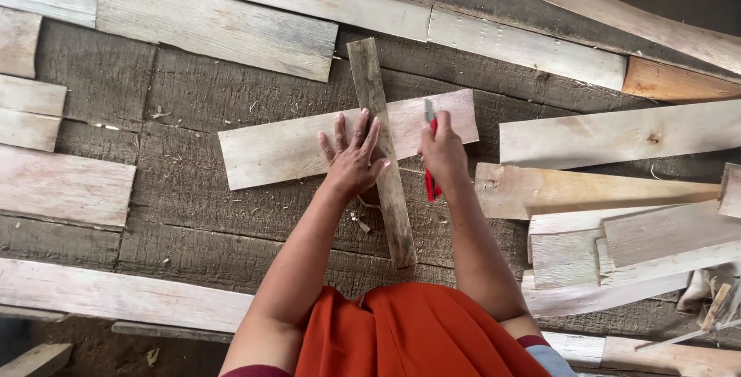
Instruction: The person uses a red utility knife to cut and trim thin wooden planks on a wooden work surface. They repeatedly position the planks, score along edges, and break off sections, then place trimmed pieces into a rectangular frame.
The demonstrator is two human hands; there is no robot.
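Observation:
A pale flat plank [270, 149] lies across the dark wooden floor, with a narrow grey strip [397, 215] laid over it at a steep angle. My left hand [353, 155] presses flat with spread fingers where the strip crosses the plank. My right hand [443, 150] grips a red-handled tool [429, 184] whose metal tip touches the plank just right of the strip. An orange garment [409, 331] covers my lap below.
Many weathered boards lie around: a stack at right [617, 246], long planks along the top [255, 37], pieces at left [62, 184] and a long board at bottom left [116, 296]. Scraps and splinters [714, 300] sit at the far right.

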